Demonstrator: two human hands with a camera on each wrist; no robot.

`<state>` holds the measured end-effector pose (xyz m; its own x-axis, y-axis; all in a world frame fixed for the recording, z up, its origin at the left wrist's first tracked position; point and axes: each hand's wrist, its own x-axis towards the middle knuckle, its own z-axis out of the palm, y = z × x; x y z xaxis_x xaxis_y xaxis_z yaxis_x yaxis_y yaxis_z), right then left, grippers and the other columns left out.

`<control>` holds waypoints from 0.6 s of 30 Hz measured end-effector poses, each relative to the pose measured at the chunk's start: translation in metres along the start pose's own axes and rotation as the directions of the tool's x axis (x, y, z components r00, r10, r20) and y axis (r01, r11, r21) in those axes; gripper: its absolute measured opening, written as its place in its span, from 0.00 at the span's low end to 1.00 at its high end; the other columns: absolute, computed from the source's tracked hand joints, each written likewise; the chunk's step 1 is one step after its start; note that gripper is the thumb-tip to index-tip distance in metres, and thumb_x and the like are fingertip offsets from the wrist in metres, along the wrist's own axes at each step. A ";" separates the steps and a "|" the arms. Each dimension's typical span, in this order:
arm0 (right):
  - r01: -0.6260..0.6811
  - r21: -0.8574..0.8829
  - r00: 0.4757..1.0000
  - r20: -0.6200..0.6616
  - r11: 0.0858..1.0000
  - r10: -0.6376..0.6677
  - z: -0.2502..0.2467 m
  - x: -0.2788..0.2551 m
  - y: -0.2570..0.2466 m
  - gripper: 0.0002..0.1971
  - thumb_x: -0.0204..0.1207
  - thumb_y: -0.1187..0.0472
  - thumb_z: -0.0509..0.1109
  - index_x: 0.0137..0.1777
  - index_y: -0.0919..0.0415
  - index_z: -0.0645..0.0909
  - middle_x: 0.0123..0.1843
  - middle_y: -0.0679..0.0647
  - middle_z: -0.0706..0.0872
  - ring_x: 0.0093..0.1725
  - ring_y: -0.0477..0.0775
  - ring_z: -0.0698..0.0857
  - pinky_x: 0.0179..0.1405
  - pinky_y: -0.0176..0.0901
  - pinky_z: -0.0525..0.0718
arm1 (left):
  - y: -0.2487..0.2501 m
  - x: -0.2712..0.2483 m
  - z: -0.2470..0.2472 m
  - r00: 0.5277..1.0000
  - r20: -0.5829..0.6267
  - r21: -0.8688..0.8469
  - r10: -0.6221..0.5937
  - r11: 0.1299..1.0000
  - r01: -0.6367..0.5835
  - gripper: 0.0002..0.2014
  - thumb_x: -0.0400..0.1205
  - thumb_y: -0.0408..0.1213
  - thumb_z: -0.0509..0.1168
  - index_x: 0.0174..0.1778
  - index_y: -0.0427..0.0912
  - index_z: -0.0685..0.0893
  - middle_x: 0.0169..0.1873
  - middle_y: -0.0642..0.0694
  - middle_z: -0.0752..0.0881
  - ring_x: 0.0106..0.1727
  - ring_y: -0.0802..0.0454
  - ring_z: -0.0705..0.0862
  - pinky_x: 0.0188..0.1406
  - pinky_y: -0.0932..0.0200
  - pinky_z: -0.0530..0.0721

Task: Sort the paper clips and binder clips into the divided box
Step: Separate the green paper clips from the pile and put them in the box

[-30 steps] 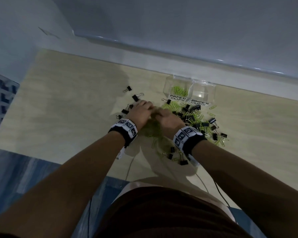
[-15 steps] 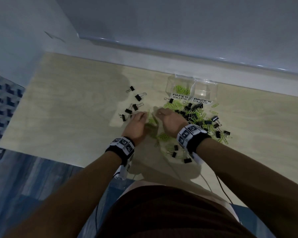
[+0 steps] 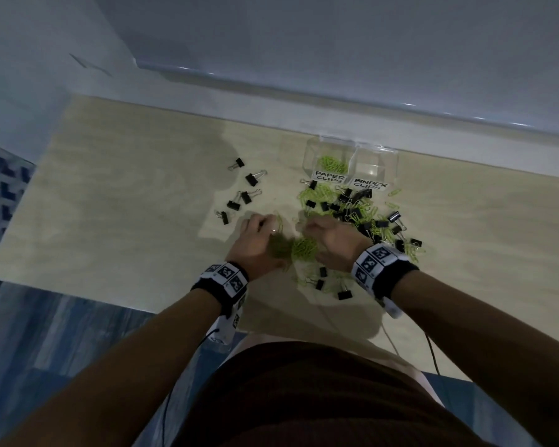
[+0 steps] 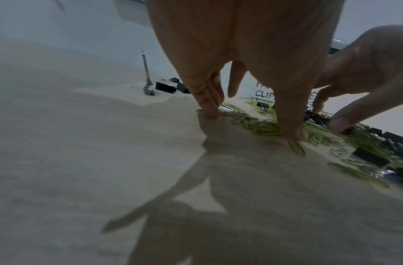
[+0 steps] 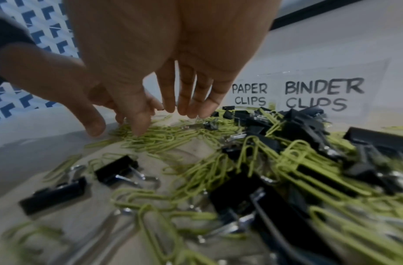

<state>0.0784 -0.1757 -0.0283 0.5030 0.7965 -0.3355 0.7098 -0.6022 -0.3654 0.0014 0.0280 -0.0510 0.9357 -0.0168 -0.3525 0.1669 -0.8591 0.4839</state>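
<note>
Left hand (image 3: 255, 240): palm down, fingers (image 4: 207, 100) extended, tips pressing green paper clips (image 3: 304, 248) on the surface (image 3: 126, 204). Right hand (image 3: 331, 241): alongside, fingers straight, holding nothing. Divided box (image 3: 349, 162): beyond; binder clips (image 3: 352, 208) scattered.

You're at what looks like an office or study desk: a pale wood-grain surface (image 3: 126, 204) under your hands (image 3: 255, 243), a plain white wall (image 3: 336, 59) beyond them, a blue-and-white patterned floor (image 3: 0, 188) to their left, stationery and a clear hand-labelled box (image 3: 349, 166) just ahead.
</note>
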 end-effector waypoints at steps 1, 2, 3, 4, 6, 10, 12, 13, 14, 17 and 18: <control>-0.005 -0.015 0.999 0.044 1.000 0.006 0.002 0.003 -0.002 0.32 0.73 0.60 0.71 0.77 0.61 0.66 0.74 0.59 0.69 0.72 0.61 0.70 0.70 0.51 0.73 | 0.004 0.001 0.001 1.000 0.004 0.024 0.017 1.000 -0.017 0.46 0.66 0.53 0.76 0.76 0.40 0.64 0.68 0.42 0.66 0.69 0.44 0.62 0.72 0.50 0.71; -0.002 -0.033 0.997 0.071 0.999 0.004 0.005 0.006 -0.006 0.34 0.72 0.58 0.72 0.77 0.61 0.65 0.74 0.59 0.68 0.73 0.61 0.68 0.71 0.52 0.72 | 0.007 0.003 0.004 0.999 0.010 0.043 0.034 0.998 -0.035 0.44 0.66 0.54 0.76 0.74 0.40 0.66 0.67 0.42 0.66 0.67 0.44 0.63 0.68 0.49 0.73; -0.004 -0.046 0.997 0.081 0.999 0.008 0.008 0.009 -0.010 0.34 0.72 0.58 0.72 0.77 0.61 0.65 0.74 0.59 0.68 0.72 0.62 0.67 0.71 0.54 0.73 | 0.010 0.003 0.006 0.998 0.012 0.062 0.059 0.996 -0.059 0.41 0.66 0.54 0.75 0.72 0.40 0.69 0.66 0.42 0.67 0.66 0.43 0.64 0.64 0.48 0.76; -0.014 -0.045 0.997 0.070 0.999 0.017 0.011 0.011 -0.014 0.32 0.72 0.59 0.71 0.76 0.62 0.66 0.74 0.60 0.68 0.71 0.63 0.68 0.68 0.56 0.75 | 0.014 0.003 0.008 0.996 0.012 0.075 0.085 0.993 -0.085 0.38 0.66 0.53 0.76 0.69 0.40 0.72 0.64 0.42 0.69 0.64 0.43 0.65 0.61 0.49 0.77; -0.047 -0.011 0.999 0.011 0.999 0.047 0.015 0.012 -0.018 0.27 0.73 0.65 0.68 0.73 0.64 0.70 0.73 0.62 0.70 0.70 0.65 0.70 0.64 0.58 0.79 | 0.017 0.004 0.013 0.990 -0.002 0.087 0.142 0.986 -0.141 0.32 0.66 0.51 0.76 0.63 0.40 0.78 0.59 0.41 0.73 0.61 0.41 0.68 0.55 0.48 0.81; -0.067 -0.020 0.996 -0.059 0.998 0.066 0.018 0.005 -0.011 0.21 0.78 0.69 0.61 0.71 0.64 0.72 0.68 0.63 0.76 0.69 0.67 0.72 0.61 0.59 0.81 | 0.020 0.004 0.020 0.977 0.009 0.061 0.214 0.975 -0.214 0.20 0.69 0.39 0.74 0.56 0.38 0.85 0.50 0.38 0.79 0.52 0.37 0.76 0.43 0.44 0.83; -0.062 0.002 0.994 -0.087 0.998 0.062 0.019 0.001 -0.004 0.20 0.78 0.69 0.61 0.70 0.64 0.73 0.64 0.64 0.78 0.65 0.67 0.75 0.57 0.57 0.82 | 0.020 0.008 0.024 0.965 0.019 0.066 0.263 0.962 -0.263 0.14 0.67 0.32 0.73 0.48 0.34 0.87 0.42 0.36 0.82 0.43 0.36 0.80 0.36 0.44 0.84; -0.069 0.020 0.992 -0.102 0.997 0.070 0.019 -0.002 -0.001 0.19 0.78 0.68 0.62 0.69 0.64 0.74 0.62 0.63 0.80 0.63 0.66 0.76 0.55 0.56 0.82 | 0.022 0.010 0.024 0.961 0.038 0.077 0.274 0.958 -0.276 0.11 0.67 0.30 0.72 0.45 0.33 0.87 0.39 0.36 0.82 0.39 0.36 0.81 0.32 0.45 0.85; -0.074 0.043 0.989 -0.123 0.996 0.078 0.018 -0.005 0.001 0.17 0.78 0.67 0.62 0.67 0.63 0.76 0.60 0.62 0.81 0.60 0.65 0.78 0.53 0.55 0.82 | 0.024 0.012 0.024 0.957 0.054 0.103 0.284 0.952 -0.289 0.08 0.69 0.29 0.70 0.42 0.32 0.87 0.37 0.35 0.82 0.37 0.36 0.81 0.30 0.45 0.85; -0.090 0.225 0.964 -0.225 0.970 0.142 0.012 -0.015 0.005 0.08 0.75 0.66 0.67 0.52 0.63 0.84 0.49 0.59 0.85 0.48 0.62 0.83 0.45 0.51 0.83 | 0.036 0.020 0.016 0.947 0.127 0.212 0.297 0.924 -0.318 0.09 0.77 0.30 0.63 0.50 0.30 0.84 0.44 0.33 0.82 0.45 0.34 0.81 0.41 0.41 0.84; -0.127 0.321 0.944 -0.251 0.939 0.213 0.010 -0.018 0.006 0.06 0.74 0.66 0.69 0.47 0.63 0.86 0.46 0.58 0.86 0.45 0.59 0.84 0.44 0.47 0.83 | 0.039 0.024 0.012 0.943 0.168 0.245 0.289 0.914 -0.324 0.11 0.80 0.31 0.61 0.54 0.30 0.83 0.49 0.32 0.81 0.50 0.34 0.81 0.46 0.41 0.83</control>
<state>0.0686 -0.1942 -0.0335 0.7502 0.6371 -0.1768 0.4440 -0.6836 -0.5792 0.0263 -0.0116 -0.0501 0.8779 -0.3498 -0.3269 -0.2265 -0.9050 0.3600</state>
